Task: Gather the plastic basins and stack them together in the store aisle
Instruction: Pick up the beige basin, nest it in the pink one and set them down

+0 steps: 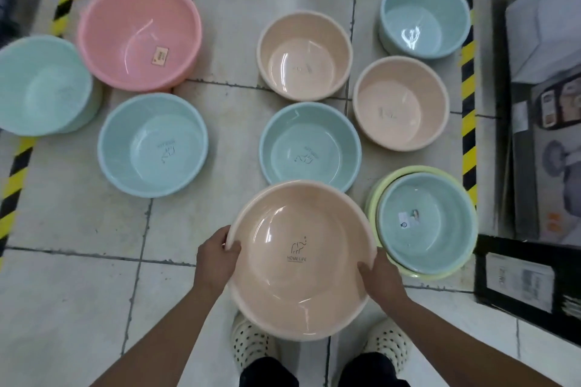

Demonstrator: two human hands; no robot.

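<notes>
Peach-coloured round plastic basin, printed with an elephant and HOME LIFE on its bottom, sits mouth up between both hands, apparently lifted off the tiled floor, its near rim over the person's perforated cream shoes. The left hand grips the rim at the near left, thumb hooked over the edge and fingers out of sight beneath. The right hand grips the opposite rim the same way, thumb lying on the inner wall. Being round, the basin has no long axis to line up; only keeping it level matters.

What the coming move turns on lies forward and to the right. Just past the held basin's far rim lies a light blue round plastic basin, the nearest one on the floor and roughly centred between the hands. Two matching peach basins lie beyond it, one straight ahead and one ahead to the right, close beside each other. Just beside the right hand, a pale blue basin sits nested inside a yellow-green basin.

If like goes into like, the carry is probably forward over the blue one. The right hand is nearer both the right-hand peach basin and the nested pair.
</notes>
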